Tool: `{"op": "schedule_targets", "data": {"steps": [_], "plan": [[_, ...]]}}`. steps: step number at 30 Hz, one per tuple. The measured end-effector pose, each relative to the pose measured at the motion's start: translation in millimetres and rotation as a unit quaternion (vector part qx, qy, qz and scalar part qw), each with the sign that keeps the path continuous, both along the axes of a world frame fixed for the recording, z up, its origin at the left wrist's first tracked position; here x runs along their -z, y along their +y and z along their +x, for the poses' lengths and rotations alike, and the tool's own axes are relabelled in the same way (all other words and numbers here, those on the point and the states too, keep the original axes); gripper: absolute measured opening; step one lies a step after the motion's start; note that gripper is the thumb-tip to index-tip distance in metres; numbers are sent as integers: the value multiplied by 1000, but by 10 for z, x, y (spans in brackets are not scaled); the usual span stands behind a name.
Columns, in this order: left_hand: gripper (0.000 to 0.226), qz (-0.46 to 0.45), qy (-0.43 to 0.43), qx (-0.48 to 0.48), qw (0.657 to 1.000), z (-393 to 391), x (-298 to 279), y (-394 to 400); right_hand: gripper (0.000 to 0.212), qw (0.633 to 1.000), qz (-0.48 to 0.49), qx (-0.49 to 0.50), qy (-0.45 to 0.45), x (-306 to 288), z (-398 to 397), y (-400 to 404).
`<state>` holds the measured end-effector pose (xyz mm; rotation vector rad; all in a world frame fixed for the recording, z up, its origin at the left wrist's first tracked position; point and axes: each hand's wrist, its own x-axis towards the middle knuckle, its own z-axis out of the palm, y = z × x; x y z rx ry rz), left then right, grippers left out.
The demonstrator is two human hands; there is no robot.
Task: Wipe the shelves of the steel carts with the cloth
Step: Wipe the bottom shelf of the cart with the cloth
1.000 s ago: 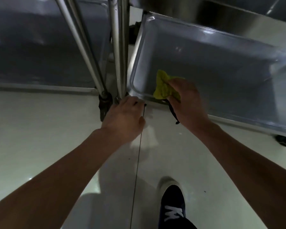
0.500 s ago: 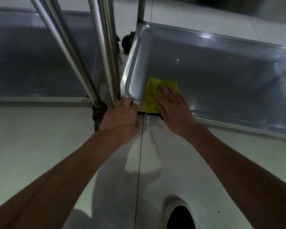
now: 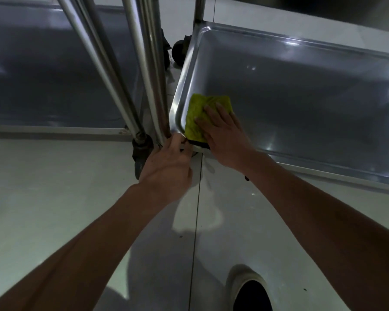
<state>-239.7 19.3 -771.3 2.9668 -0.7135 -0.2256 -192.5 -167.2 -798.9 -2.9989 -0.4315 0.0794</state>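
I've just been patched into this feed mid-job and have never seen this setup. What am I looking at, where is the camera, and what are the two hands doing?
There is no machine here: a person works with bare hands, and the one picture comes from a camera worn on the head, looking forward and down. The right hand lies flat, fingers straight, pressing a yellow-green cloth into the near left corner of a shiny steel shelf, the low tray of a cart. The left hand holds the rim at that same corner, beside the cart's upright steel posts. A second cart's shelf sits to the left. Below is a pale tiled floor, and a dark shoe shows at the bottom edge.
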Motion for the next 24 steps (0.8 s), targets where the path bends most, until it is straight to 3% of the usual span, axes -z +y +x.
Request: {"op": "schedule_targets", "data": {"steps": [9,16,24], "plan": [[63,-6,2,-2,1000,-106,37,21,49,999,2,-51,10,-60,-46,-31],[54,-4,-24,-49,998,-139,14,-154,48,995,62,72,-22,-36,-462,-327],[51,-16,-17,49,999,-158,3,-821,48,986,79,143,-41,9,-731,-866]]}}
